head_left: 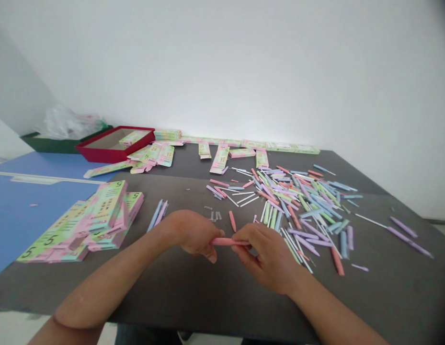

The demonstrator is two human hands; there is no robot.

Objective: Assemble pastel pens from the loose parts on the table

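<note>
- Far left of your hands: a stack of flat pink-and-green printed cardboard cartons lies on the dark grey table, well apart from your left forearm.
- Up and left, beyond that stack: an open red cardboard tray with more flat cartons spread beside it.
- Your left hand is curled, fingertips pinched on one end of a slim pink plastic pen barrel.
- The barrel lies level between both hands, just above the table, near the front edge.
- Your right hand pinches the other end, thumb on top. Whether the two halves are seated, you cannot tell from here.
- Just past your knuckles: a loose pink barrel and some small grey clips.
- Right and beyond your right hand: a wide scatter of pastel pen barrels and thin white refills.
- Risk, as a judgement: push off-axis and the barrel may bend or slip out of the pinch; your right wrist sits near the scatter, so a sweep could roll pieces off the table.
</note>
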